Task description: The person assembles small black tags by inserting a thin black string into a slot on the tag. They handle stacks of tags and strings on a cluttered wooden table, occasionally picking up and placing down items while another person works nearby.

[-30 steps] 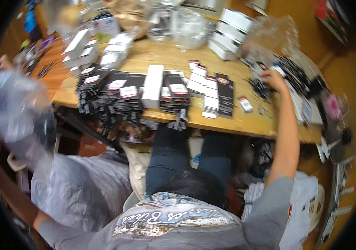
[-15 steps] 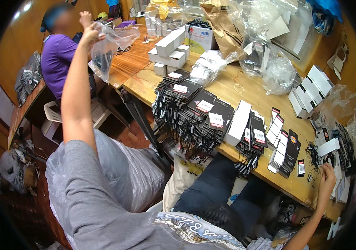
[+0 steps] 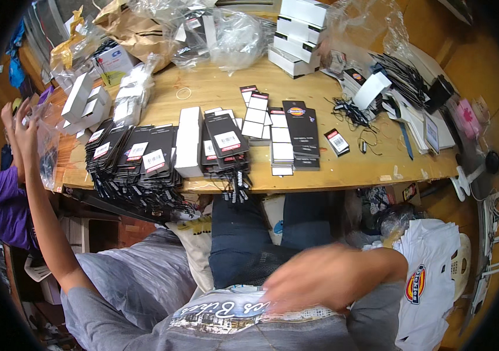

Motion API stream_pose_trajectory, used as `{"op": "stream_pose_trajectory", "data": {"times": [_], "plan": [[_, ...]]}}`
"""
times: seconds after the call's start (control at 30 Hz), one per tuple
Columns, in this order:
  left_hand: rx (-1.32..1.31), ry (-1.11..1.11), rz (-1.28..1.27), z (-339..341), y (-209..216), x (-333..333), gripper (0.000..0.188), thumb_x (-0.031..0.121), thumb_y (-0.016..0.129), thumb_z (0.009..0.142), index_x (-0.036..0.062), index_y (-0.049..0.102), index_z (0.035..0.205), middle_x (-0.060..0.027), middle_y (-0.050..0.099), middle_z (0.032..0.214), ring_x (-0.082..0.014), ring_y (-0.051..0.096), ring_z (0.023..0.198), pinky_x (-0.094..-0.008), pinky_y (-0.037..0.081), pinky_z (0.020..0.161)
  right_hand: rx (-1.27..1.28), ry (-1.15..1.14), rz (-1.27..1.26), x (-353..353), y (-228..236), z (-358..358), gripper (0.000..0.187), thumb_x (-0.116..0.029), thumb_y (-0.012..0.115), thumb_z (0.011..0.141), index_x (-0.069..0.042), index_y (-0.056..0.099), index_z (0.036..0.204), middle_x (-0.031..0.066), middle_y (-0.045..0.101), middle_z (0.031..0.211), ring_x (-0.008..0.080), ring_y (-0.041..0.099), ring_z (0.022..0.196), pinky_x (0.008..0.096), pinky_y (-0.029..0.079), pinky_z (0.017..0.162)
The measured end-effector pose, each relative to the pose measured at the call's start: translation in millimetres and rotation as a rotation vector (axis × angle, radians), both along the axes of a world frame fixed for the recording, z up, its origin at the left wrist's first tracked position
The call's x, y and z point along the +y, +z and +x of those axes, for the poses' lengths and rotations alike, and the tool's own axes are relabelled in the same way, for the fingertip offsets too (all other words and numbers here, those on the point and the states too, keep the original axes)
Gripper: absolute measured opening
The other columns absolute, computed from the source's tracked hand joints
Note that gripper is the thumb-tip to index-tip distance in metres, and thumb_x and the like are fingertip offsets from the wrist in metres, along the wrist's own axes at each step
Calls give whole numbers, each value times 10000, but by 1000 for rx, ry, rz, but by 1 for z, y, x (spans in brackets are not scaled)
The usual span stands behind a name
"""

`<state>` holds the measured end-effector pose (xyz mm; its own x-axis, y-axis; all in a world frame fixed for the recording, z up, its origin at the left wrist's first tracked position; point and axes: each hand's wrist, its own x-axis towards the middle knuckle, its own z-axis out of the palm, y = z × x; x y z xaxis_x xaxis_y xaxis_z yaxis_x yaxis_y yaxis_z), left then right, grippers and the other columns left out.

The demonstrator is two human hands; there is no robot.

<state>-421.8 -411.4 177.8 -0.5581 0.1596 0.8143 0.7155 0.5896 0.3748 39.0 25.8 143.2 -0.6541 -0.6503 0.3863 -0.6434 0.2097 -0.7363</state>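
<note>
Clear plastic bag (image 3: 48,153) at nine o'clock, held out on a raised arm

The left grip (image 3: 25,127), a little above nine o'clock from the middle of the view, looks pinched on the upper part of the bag. The film hangs down beside the wrist, by the left end of the worktop (image 3: 378,164); whether its lower end touches the wood I cannot tell, nor quite what is inside. The right grip (image 3: 313,281) is blurred at five o'clock, in front of the shirt — I cannot tell whether its fingers are spread or pressed together.

The bag should be very light, limp and slippery, quick to crumple and easy to tear. The best hold is probably at the rim, with a bunched fold between thumb and fingers, since a flat hold could let the film slide.

Just outside the left grip is a co-worker's hand (image 3: 7,117), above a purple sleeve (image 3: 5,202). Further round the worktop, white boxes (image 3: 87,108) lie near ten o'clock, stacked black tags (image 3: 138,153) at nine, a long white box (image 3: 190,140) at ten, labelled cards (image 3: 301,131) between one and two, and tangled black cords (image 3: 351,111) at two.
</note>
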Motion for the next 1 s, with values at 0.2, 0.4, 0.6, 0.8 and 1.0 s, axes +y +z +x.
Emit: {"op": "stream_pose_trajectory", "data": {"times": [0.2, 0.4, 0.6, 0.8, 1.0], "plan": [[-233, -319, -223, 154, 4, 214, 441, -36, 479, 699, 126, 467, 1108, -35, 521, 997, -115, 463, 837, -236, 393, 697, 68, 476, -307, -71, -7, -6, 286, -202, 383, 784, -100, 502, 1024, 91, 473, 1044, 277, 412, 944, 396, 330, 772], [-125, -467, -668, 194, -30, 308, 342, 10, 552, 674, 63, 504, 1008, -105, 485, 1018, -276, 411, 987, -340, 322, 869, 214, 363, -251, -74, -10, 5, 241, -226, 430, 742, -54, 537, 873, 124, 454, 1026, 295, 369, 998, 422, 291, 806], [-165, -420, -887, 163, -46, 377, 452, 169, 633, 630, 89, 494, 1052, -89, 466, 1056, -282, 370, 1017, -356, 317, 876, 250, 203, -59, -51, -25, 25, 196, -166, 482, 667, -23, 571, 766, 177, 395, 1092, 313, 291, 1108, 451, 242, 878], [-299, -427, -1244, 155, -55, 423, 819, 406, 689, 535, 51, 353, 1191, -119, 334, 1212, -308, 280, 1100, -389, 279, 919, 376, -16, -218, -70, -30, 35, 161, -181, 523, 705, -24, 550, 675, 147, 373, 1182, 310, 292, 1142, 442, 288, 847], [-366, -530, -1289, 148, -71, 440, 846, 420, 710, 493, 28, 380, 1166, -148, 345, 1190, -318, 267, 1107, -394, 258, 926, 147, 160, -138, -32, -26, 43, 135, -98, 512, 659, -7, 557, 749, 176, 346, 1163, 342, 209, 1175, 479, 245, 876]]}}
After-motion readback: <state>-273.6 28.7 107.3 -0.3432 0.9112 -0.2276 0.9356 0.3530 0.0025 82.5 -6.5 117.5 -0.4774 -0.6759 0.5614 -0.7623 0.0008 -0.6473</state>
